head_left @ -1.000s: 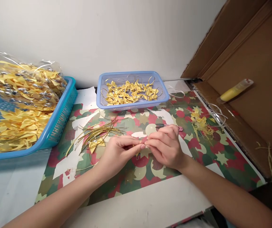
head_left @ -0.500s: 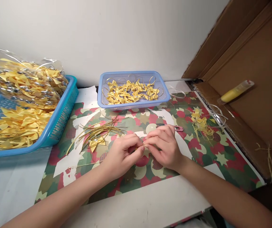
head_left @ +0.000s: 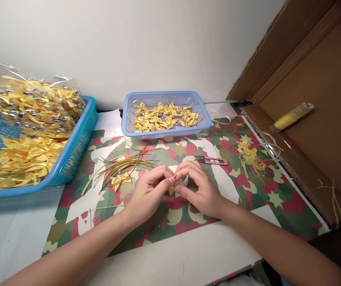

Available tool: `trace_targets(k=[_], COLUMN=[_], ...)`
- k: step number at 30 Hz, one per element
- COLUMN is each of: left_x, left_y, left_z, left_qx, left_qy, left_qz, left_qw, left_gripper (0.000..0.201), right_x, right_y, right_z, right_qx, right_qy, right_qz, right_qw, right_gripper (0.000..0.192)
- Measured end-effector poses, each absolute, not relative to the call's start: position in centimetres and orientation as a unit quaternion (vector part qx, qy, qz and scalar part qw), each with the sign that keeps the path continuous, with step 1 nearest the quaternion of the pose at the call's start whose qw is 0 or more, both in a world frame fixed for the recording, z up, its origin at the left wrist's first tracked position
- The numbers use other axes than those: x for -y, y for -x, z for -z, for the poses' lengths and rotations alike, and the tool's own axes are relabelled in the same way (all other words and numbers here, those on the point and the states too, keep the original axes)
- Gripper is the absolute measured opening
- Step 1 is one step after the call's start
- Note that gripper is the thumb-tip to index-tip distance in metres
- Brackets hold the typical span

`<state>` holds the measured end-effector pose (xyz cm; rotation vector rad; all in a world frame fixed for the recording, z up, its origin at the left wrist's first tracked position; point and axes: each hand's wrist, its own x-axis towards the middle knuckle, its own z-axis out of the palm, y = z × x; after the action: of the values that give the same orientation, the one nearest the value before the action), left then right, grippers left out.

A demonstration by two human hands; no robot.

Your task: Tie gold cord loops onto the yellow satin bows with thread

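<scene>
I have two hands at work, meeting over one patterned sheet (head_left: pixel 286 214) on the surface (head_left: pixel 164 262). My left hand (head_left: pixel 151 191) is closed, thumb and index finger pinching one thin yellow strand (head_left: pixel 174 177). My right hand (head_left: pixel 202 190) is half curled, its index fingertip meeting the left fingers and its thumb apart; I cannot tell whether it grips anything. One piece of yellow ribbon (head_left: pixel 171 190) sits just below my fingertips, mostly hidden.

With my fingertips as the dial's centre, one yellow ribbon bow (head_left: pixel 121 181) lies at nine o'clock. It touches one bundle of gold cords (head_left: pixel 134 163) at ten, too many strands to count. At two o'clock lies one pair of pink-handled thread snips (head_left: pixel 215 160).

At twelve stands one small blue basket (head_left: pixel 166 132) of yellow bows, tangled past counting. At ten, farther off, is one larger blue basket (head_left: pixel 82 145) with one clear plastic bag (head_left: pixel 39 105) of beaded bows, one loose pile of yellow bows (head_left: pixel 29 157) and one bunch of gold cords at its near end.

One heap of yellow scraps (head_left: pixel 250 157) lies between two and three; beyond it, one tube with yellow contents (head_left: pixel 291 118) rests against brown cardboard (head_left: pixel 310 51).
</scene>
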<state>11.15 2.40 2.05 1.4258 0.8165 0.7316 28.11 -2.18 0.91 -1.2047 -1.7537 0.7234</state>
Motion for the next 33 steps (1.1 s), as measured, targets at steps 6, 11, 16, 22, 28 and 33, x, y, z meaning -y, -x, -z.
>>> trace_targets(k=[6,11,16,22,28,33], left_x=[-2.43,-2.31,-2.19,-2.19,-2.09,-2.27], left_y=[-11.23,-11.26,-11.28,-11.46,-11.35,-11.07], left_z=[-2.23,-2.21,-2.15,-2.25,-2.46,-2.55], left_qx=[-0.342,-0.357,-0.356,-0.339,-0.333,-0.313], left_qy=[-0.642,-0.646,-0.665,-0.694,-0.703,-0.693], left_qz=[-0.318,-0.314,-0.319,-0.309,-0.289,-0.274], left_qw=[0.608,0.597,0.574,0.554,0.558,0.589], left_gripper=[0.026,0.026,0.026,0.027,0.029,0.031], right_x=[2.31,2.53,2.64,2.61,2.58,2.47], right_y=[-28.01,-27.82,-27.44,-27.35,-27.46,-27.69], right_z=[-1.14,-0.77,-0.37,-0.59,-1.03,-1.35], right_qx=[0.717,0.738,0.729,0.720,0.701,0.688], right_qy=[0.493,0.499,0.500,0.496,0.499,0.499], right_qz=[-0.246,-0.082,0.048,0.022,-0.112,-0.205], right_qw=[0.427,0.448,0.465,0.485,0.497,0.485], right_gripper=[0.011,0.010,0.009,0.011,0.012,0.011])
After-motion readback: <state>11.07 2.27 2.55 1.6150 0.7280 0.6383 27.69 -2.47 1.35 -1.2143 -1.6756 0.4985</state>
